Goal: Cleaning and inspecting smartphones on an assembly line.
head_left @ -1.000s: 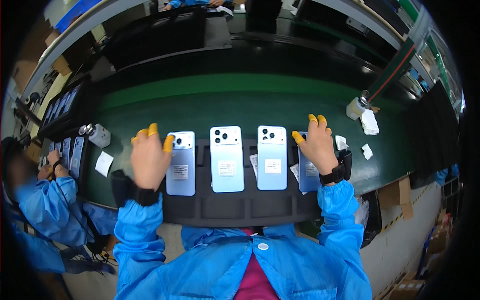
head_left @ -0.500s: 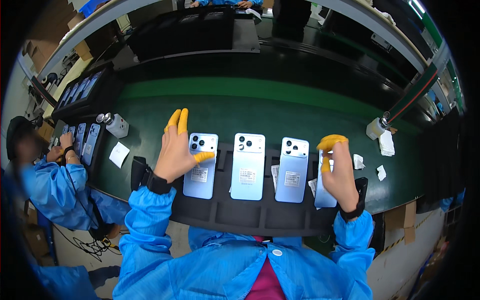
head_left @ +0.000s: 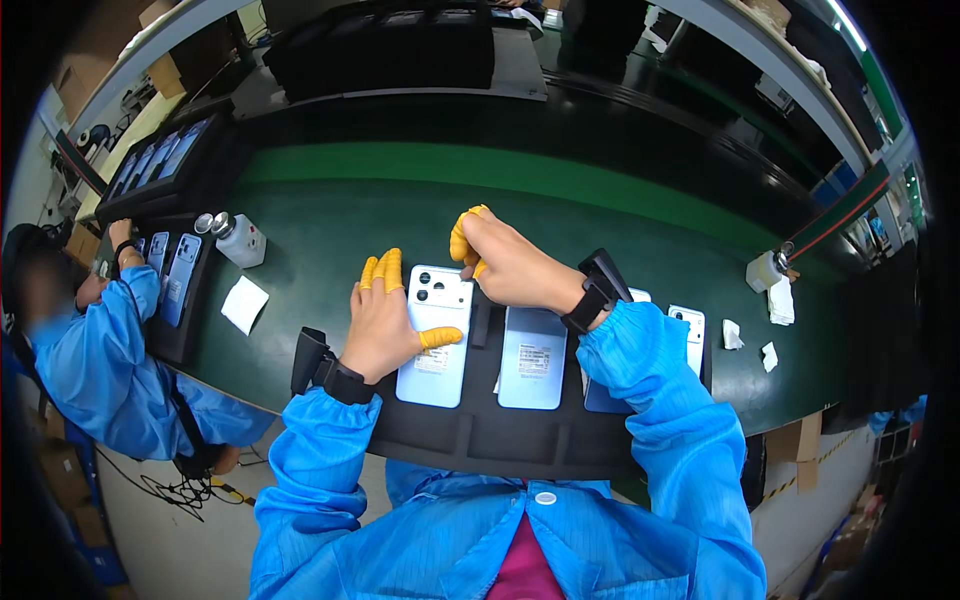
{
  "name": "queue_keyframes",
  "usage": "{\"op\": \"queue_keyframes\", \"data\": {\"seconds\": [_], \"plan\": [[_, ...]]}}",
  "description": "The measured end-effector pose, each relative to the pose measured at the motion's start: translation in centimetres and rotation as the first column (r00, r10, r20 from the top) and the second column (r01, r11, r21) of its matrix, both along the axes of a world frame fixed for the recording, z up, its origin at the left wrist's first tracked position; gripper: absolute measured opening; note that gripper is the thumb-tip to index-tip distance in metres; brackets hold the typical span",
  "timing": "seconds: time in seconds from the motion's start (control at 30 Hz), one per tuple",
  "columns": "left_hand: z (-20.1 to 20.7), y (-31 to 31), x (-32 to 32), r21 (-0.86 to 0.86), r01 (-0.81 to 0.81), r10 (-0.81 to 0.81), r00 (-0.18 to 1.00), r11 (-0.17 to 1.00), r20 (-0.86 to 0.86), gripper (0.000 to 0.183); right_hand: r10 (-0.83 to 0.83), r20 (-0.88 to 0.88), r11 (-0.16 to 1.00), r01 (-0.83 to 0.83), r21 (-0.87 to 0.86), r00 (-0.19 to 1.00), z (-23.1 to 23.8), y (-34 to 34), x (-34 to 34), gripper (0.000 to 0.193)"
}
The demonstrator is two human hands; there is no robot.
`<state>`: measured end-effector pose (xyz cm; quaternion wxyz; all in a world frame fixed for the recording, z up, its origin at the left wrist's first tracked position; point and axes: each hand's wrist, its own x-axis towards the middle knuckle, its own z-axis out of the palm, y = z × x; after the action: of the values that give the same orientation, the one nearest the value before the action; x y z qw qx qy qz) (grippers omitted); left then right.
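Several light-blue phones lie back up in a row on a black foam tray (head_left: 485, 440). My left hand (head_left: 383, 325) rests at the leftmost phone (head_left: 448, 385), fingers stretched forward, the yellow-covered thumb across its back. Beside that phone's upper right corner, my right hand (head_left: 515, 265) is closed, its yellow-covered fingers curled; whether they pinch anything is hidden. It covers the camera end of the second phone (head_left: 532, 375). My right sleeve hides most of the third phone (head_left: 603, 397) and part of the rightmost phone (head_left: 693, 345).
A white pump bottle (head_left: 240, 240) and white paper (head_left: 243, 304) are at left; another bottle (head_left: 765, 272), folded wipes (head_left: 781, 300) and crumpled pieces (head_left: 732, 334) are at right. At far left a co-worker (head_left: 100, 350) sits by a tray of phones (head_left: 180, 280).
My right hand has moved left from the rightmost phone to the leftmost phone's upper corner, its fingers curled in. My left hand stays on the leftmost phone. The view has shifted slightly.
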<state>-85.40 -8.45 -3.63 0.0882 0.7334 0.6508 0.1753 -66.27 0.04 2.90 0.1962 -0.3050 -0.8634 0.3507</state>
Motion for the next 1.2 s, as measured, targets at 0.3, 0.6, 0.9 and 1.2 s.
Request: {"op": "queue_keyframes", "data": {"seconds": [0.3, 0.6, 0.9, 1.2], "plan": [[0.4, -0.1, 0.3, -0.055, -0.016, 0.015, 1.000, 0.998, -0.011, 0.117, -0.026, 0.215, 0.989, -0.007, 0.148, 0.976, 1.0, 0.3, -1.6, 0.025], [0.6, -0.2, 0.2, -0.036, -0.022, 0.022, 1.000, 0.999, 0.005, 0.120, -0.049, 0.268, 0.978, -0.008, 0.207, 0.962, 3.1, 0.5, 0.6, 0.024], [0.6, -0.5, 0.4, 0.002, -0.012, 0.012, 1.000, 1.000, 0.020, 0.116, -0.670, 0.100, 0.637, 0.500, 0.587, 0.735, 5.7, -5.2, 14.6, 0.027], [5.1, 1.6, 3.7, 0.039, -0.144, 0.149, 0.952, 0.989, -0.267, 0.060, -0.873, 0.444, 0.442, 0.715, 0.543, 0.202, -0.8, -6.8, 19.5, 0.067]]}}
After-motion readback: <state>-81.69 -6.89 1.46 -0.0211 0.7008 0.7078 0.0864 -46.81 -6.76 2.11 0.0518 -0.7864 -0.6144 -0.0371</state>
